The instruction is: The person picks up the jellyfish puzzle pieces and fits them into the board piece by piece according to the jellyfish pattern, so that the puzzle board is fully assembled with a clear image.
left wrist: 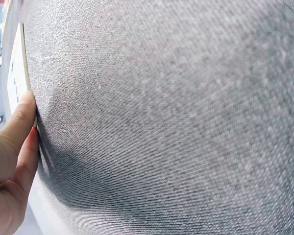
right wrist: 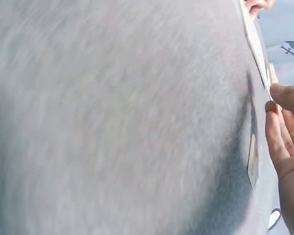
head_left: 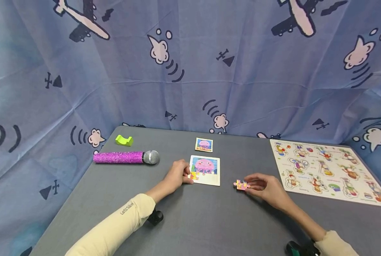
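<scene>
A square jigsaw board [head_left: 213, 180] with a pink jellyfish picture lies on the grey table, its lower part partly bare white. My left hand [head_left: 177, 175] grips the board's left edge, thumb near the lower left corner; in the left wrist view the thumb and a finger meet at the board's edge [left wrist: 24, 63]. To the right of the board, my right hand [head_left: 267, 188] pinches a pink-and-yellow jigsaw piece [head_left: 241, 185] between thumb and fingertips, held over the table. Just behind the board is a small jellyfish picture card [head_left: 204, 145].
A glittery purple microphone [head_left: 120, 157] lies at the left, with a lime-green curved block [head_left: 124, 140] behind it. On the right is a large board with animal figures [head_left: 325, 169]. A patterned blue curtain [head_left: 190, 89] hangs behind the table [head_left: 206, 220].
</scene>
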`<action>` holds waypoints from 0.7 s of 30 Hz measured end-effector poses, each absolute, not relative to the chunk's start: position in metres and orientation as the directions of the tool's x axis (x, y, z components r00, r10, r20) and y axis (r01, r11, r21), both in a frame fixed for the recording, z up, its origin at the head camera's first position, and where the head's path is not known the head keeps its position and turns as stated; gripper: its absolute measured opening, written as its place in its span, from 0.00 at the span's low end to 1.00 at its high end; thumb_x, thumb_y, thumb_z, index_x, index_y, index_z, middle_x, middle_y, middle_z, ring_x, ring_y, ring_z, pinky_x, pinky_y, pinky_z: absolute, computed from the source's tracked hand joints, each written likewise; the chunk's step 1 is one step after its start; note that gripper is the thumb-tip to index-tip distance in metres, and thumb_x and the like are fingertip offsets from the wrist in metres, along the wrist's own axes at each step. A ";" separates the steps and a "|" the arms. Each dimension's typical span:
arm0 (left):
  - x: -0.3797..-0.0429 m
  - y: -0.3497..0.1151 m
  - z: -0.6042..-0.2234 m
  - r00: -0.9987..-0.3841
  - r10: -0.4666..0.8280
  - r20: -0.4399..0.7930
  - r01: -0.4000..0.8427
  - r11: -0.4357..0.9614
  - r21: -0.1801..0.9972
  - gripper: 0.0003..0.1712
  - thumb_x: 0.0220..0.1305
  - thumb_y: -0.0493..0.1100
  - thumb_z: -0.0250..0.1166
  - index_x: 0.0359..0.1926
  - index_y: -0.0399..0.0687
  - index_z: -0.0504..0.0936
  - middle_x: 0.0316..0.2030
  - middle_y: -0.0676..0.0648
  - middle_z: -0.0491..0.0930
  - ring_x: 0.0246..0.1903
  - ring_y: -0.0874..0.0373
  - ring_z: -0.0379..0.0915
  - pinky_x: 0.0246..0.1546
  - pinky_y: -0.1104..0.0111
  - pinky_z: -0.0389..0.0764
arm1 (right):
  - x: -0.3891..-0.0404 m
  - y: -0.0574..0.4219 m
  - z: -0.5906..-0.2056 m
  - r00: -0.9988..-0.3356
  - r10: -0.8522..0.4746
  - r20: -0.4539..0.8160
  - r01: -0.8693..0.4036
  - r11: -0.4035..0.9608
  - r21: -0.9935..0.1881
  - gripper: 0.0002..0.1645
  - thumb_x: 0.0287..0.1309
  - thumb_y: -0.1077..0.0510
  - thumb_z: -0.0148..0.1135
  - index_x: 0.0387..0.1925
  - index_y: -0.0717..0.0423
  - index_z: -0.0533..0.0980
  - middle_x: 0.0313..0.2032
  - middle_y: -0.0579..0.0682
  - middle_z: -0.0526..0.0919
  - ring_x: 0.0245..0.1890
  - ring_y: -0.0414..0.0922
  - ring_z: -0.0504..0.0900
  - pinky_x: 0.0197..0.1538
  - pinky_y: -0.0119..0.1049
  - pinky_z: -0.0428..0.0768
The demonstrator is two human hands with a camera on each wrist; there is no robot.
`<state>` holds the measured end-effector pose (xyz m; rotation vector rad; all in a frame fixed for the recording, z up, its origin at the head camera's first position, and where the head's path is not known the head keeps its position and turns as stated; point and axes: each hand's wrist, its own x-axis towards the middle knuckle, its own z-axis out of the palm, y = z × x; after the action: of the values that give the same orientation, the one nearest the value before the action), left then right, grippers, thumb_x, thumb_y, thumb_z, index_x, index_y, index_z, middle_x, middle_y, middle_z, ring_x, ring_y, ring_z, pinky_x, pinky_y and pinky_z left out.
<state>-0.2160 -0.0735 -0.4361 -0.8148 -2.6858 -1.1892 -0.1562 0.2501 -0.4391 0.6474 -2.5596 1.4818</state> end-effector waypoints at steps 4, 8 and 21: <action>-0.216 -0.073 -0.436 -0.849 0.434 0.302 0.515 0.550 0.658 0.21 0.31 0.32 0.80 0.19 0.35 0.72 0.21 0.44 0.68 0.21 0.62 0.62 0.23 0.75 0.65 | -0.159 0.250 -0.442 -0.930 -0.291 0.224 -0.309 0.286 -0.907 0.21 0.47 0.74 0.68 0.44 0.78 0.75 0.40 0.65 0.82 0.36 0.36 0.84 0.38 0.29 0.81; -0.216 -0.073 -0.436 -0.847 0.435 0.305 0.518 0.547 0.658 0.22 0.30 0.31 0.80 0.19 0.35 0.72 0.21 0.44 0.68 0.21 0.58 0.65 0.23 0.75 0.66 | -0.163 0.248 -0.445 -0.957 -0.263 0.120 -0.176 0.201 -0.964 0.25 0.49 0.71 0.68 0.49 0.78 0.73 0.43 0.53 0.84 0.39 0.36 0.83 0.41 0.31 0.81; -0.216 -0.073 -0.437 -0.852 0.431 0.297 0.511 0.564 0.649 0.21 0.30 0.32 0.80 0.19 0.35 0.72 0.21 0.45 0.68 0.21 0.61 0.62 0.23 0.75 0.65 | -0.169 0.221 -0.437 -0.956 -0.268 0.117 -0.145 0.087 -0.986 0.25 0.49 0.73 0.67 0.48 0.82 0.70 0.39 0.48 0.83 0.37 0.36 0.83 0.40 0.30 0.81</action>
<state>-0.2164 -0.0729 -0.4370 -0.8112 -2.6841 -1.1663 -0.1689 0.2206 -0.4370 0.4541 -2.3833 2.1400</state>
